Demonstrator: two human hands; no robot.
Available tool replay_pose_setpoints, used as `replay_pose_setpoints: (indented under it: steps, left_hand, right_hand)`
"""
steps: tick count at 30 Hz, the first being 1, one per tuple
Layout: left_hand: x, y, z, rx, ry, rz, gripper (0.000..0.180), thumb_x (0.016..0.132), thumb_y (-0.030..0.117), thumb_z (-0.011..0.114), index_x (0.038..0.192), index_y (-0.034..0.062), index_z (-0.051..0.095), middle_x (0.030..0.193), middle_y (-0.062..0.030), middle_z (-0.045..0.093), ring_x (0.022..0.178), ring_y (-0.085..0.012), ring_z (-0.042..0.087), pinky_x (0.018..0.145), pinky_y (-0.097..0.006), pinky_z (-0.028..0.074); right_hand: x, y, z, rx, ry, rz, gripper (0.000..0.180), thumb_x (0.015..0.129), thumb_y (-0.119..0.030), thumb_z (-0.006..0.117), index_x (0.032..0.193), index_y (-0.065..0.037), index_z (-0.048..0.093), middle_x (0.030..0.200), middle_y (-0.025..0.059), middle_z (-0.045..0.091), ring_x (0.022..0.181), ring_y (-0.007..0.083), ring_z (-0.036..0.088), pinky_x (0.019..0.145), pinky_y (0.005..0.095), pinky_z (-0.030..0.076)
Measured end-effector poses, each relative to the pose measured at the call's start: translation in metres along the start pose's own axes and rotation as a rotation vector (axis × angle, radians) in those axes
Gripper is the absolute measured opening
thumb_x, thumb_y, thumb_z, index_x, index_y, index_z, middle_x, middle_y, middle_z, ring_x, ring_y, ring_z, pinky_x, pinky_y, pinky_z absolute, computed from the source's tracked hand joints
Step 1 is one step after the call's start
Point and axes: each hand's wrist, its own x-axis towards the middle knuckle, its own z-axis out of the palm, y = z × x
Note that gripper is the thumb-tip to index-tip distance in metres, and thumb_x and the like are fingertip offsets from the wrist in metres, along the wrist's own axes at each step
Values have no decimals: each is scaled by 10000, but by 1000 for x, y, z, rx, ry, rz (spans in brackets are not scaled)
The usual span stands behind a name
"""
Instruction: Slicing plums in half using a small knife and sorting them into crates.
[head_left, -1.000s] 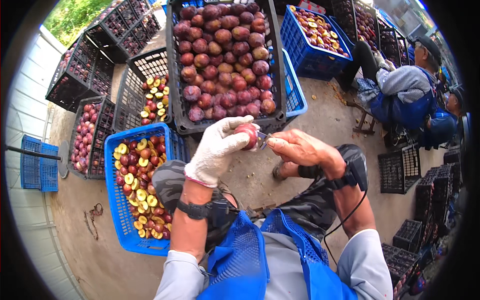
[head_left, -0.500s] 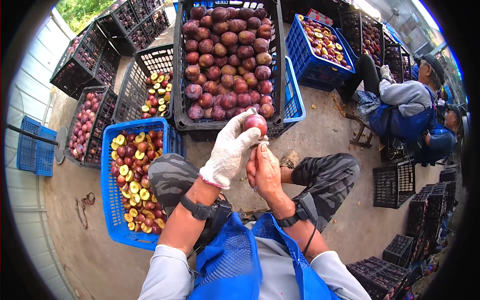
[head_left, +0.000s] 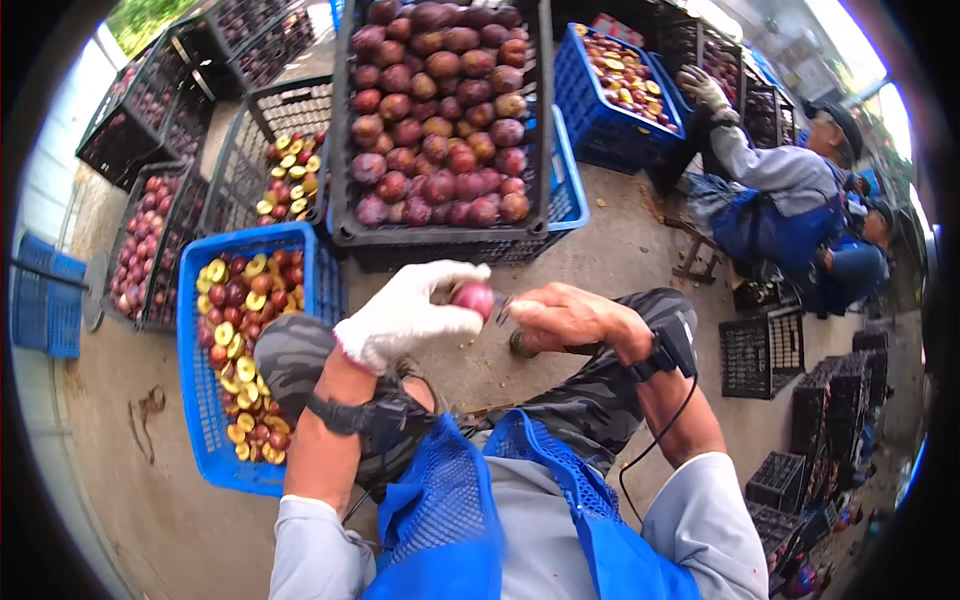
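Observation:
In my left hand (head_left: 410,312), which wears a white knitted glove, a red plum (head_left: 474,300) is held between thumb and fingers. My bare right hand (head_left: 575,322) is closed just right of the plum. From its fingertips a small, dark, blade-like tool (head_left: 503,310) points toward the fruit; most of it is hidden in the fist. Beyond my hands stands a black crate (head_left: 440,238) heaped with whole plums (head_left: 437,125). By my left knee, a blue basket (head_left: 190,370) holds many halved plums (head_left: 240,345) with yellow flesh, mixed with red skin-side pieces.
A black crate (head_left: 228,185) with some plum halves stands behind the blue basket, beside another crate of plums (head_left: 145,240). Another blue basket (head_left: 600,120) of cut plums is at the far right, near a seated co-worker (head_left: 790,185). Stacked crates (head_left: 840,400) line the right side.
Both hands have come lower and nearer to me. The right hand has turned sideways and moved right, while the plum stays in the left. The co-worker's gloved hand has risen toward the crates.

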Motion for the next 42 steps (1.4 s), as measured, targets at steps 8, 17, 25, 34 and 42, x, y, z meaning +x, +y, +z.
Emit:
replay_pose_setpoints:
  steps: [8,17,25,34,42]
  left_hand:
    - [-10,-9,47,123,-327,-324,552,746,83,846,1247,-34,644,1064,-69,698,958,-128,653,858,-290,544]
    - [22,-3,67,-758,-36,28,649,988,390,604,1474,4,415,1217,-167,628,1071,-322,665,708,-509,637]
    - [67,-20,68,-597,332,-47,470,1073,443,463,1311,60,598,1273,-69,620,1192,-180,572,1049,-376,436]
    - [75,-20,62,451,751,721,354,1066,278,489,1119,-22,669,925,-106,678,889,-258,677,836,-369,535]
    - [83,-62,41,-440,587,489,218,1048,228,453,1026,50,576,927,-31,567,845,-181,587,766,-326,497]
  right_hand:
    - [31,61,-14,158,-306,-507,475,928,-534,551,880,-99,736,762,58,629,737,231,600,701,387,491]
    - [-78,-28,-47,-109,1236,-504,395,826,-351,848,805,-30,618,609,16,528,611,71,498,532,308,449]
    - [18,-1,36,-55,1151,-384,322,897,-323,720,1026,-31,679,852,145,693,743,305,692,699,397,544]
    - [55,-20,45,561,1030,-367,288,951,-288,692,1057,-21,678,880,57,700,845,107,635,775,306,526]
    - [83,-44,42,-68,1405,-521,326,826,-283,753,759,-16,578,723,136,604,648,306,636,592,401,515]
